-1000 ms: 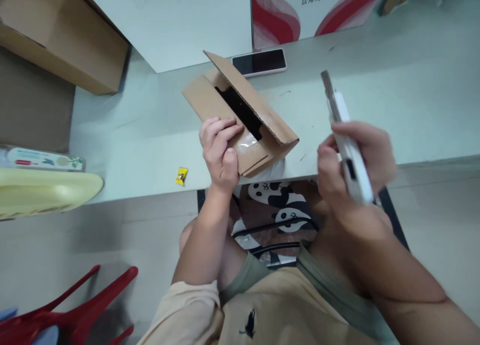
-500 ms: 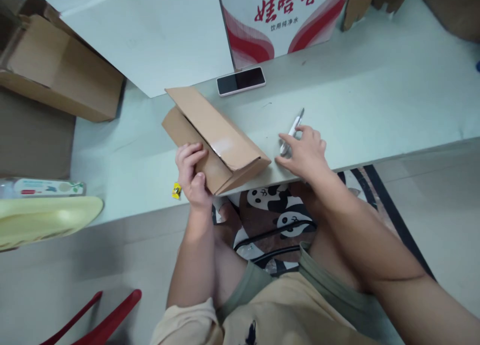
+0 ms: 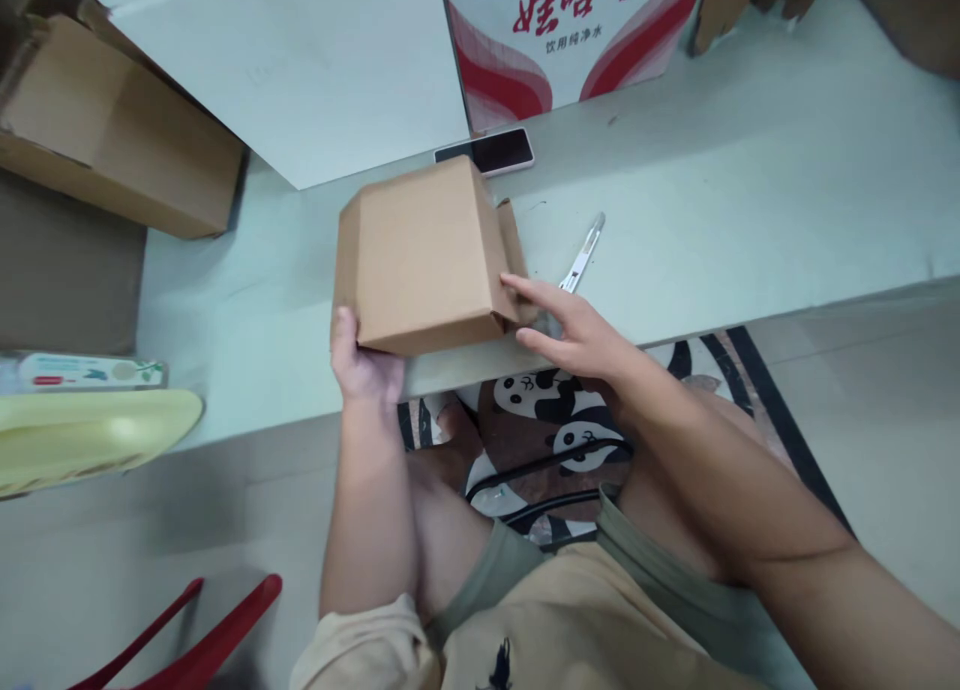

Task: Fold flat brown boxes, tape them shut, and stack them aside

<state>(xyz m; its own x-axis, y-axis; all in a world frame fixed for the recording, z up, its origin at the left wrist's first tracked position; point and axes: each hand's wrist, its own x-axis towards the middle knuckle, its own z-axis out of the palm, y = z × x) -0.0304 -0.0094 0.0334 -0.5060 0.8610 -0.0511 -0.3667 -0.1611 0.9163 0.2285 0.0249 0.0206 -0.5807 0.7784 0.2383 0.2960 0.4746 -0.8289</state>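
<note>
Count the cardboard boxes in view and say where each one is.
3, maybe more beyond the frame: the small box between both hands, a large brown box at far left, and the red-printed carton behind the phone.

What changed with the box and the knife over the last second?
The right hand set the utility knife down on the table and moved to the cardboard box, now closed and turned. The left hand kept its grip; the phone stayed put.

Pale green surface (image 3: pixel 712 170), small cardboard box (image 3: pixel 420 255) near its front edge, white utility knife (image 3: pixel 583 256) just beside it, dark phone (image 3: pixel 491 152) behind, red-and-white carton (image 3: pixel 570 30) at the back, brown box (image 3: pixel 112 130) far left
</note>
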